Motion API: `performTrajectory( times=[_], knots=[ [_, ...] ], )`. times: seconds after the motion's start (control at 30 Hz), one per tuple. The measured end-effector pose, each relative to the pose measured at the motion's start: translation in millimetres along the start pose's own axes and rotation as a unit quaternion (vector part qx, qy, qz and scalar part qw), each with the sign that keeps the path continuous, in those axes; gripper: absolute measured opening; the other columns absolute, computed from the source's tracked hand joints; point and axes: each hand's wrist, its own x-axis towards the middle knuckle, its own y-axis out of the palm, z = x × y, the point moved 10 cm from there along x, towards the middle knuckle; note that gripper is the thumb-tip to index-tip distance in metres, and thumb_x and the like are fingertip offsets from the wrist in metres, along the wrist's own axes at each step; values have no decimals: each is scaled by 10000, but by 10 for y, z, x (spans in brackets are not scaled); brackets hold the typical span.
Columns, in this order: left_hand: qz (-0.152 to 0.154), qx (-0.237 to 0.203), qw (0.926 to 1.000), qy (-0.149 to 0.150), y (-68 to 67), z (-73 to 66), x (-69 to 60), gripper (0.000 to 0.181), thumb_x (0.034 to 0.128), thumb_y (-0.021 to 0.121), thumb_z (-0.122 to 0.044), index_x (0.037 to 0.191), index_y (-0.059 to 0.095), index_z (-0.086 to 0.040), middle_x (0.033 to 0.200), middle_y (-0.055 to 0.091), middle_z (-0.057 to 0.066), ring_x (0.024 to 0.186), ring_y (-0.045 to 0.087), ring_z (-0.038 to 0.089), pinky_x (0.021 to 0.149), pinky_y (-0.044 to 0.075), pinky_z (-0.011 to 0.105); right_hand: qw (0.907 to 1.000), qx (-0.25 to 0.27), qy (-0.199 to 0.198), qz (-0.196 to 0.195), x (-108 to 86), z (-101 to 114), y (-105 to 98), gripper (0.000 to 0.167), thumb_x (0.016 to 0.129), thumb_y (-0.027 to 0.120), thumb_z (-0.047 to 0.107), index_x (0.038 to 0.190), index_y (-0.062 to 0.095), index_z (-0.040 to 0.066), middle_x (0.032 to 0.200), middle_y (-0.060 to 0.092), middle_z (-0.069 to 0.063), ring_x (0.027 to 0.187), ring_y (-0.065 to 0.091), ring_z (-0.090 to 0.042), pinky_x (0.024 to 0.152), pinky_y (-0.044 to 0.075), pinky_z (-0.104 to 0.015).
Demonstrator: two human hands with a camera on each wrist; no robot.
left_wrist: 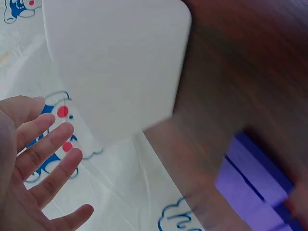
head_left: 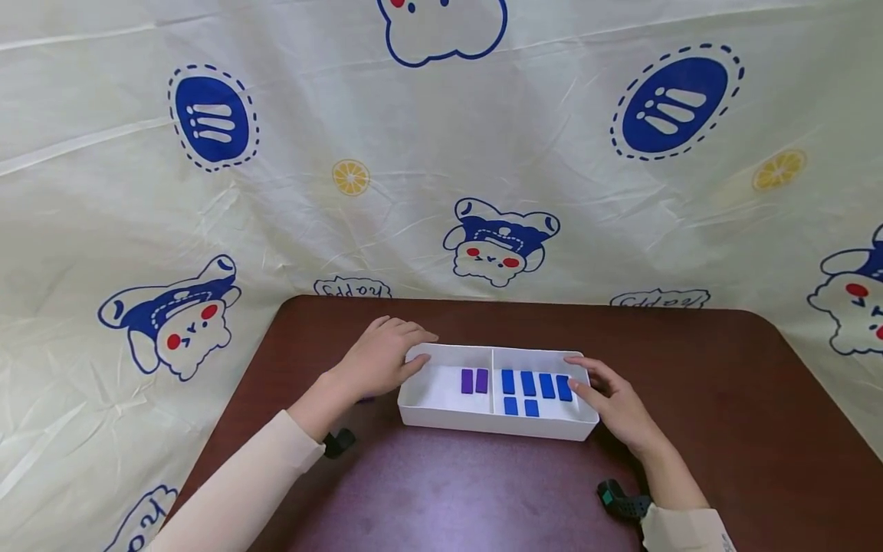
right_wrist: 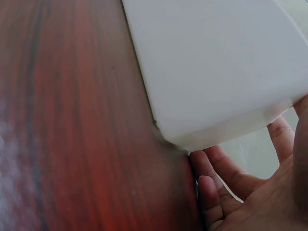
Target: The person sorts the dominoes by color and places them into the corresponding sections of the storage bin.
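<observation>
Sitting near the far edge of the table (head_left: 448,491), a white box (head_left: 444,420) is holding purple pieces (head_left: 467,382) and blue pieces (head_left: 528,383); the left hand (head_left: 382,353), unclenched, is flanking its left end, the right hand (head_left: 621,406), fingers relaxed, its right end.

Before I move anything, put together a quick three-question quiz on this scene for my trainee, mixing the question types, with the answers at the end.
1. Count: how many blue pieces lie in the right compartment of the white tray?
2. True or false: the left compartment holds five purple pieces.
3. Pick one: which wrist view shows purple blocks on the table outside the tray? (A) right only, (B) left only, (C) both.

Key:
1. Six.
2. False; it holds two purple pieces.
3. B.
</observation>
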Motion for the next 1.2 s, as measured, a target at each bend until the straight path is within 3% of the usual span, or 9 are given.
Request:
performTrajectory(
  times=[0.47, 0.77, 1.2],
  knots=[
    [-90, -69, 9995, -291, -69, 403, -265, 336, 1037, 619, -271, 1355, 682, -179, 1294, 721, 5, 1207, 662, 247, 1058, 496, 490, 10000, 23, -12, 13, -14, -8, 8, 563, 1034, 606, 440, 1539, 486, 221, 1617, 383, -226, 1340, 450, -446, 1064, 386, -716],
    [127, 36, 9985, -538, 20, 654, -456, 352, 1001, 670, -264, 1337, 695, -165, 1257, 724, 20, 1165, 674, 282, 966, 537, 512, 10000, 53, -37, 32, -5, 2, 1, 560, 1034, 609, 435, 1537, 489, 221, 1634, 364, -215, 1349, 445, -452, 1060, 378, -708],
    [455, 249, 9966, -647, 164, 777, -687, 303, 961, 727, -282, 1230, 768, -147, 1264, 733, 22, 1196, 655, 291, 1020, 509, 522, 10000, 73, 18, 11, -2, -5, 8, 559, 1029, 617, 436, 1535, 493, 233, 1653, 340, -200, 1375, 418, -460, 1075, 333, -748]
  ],
)
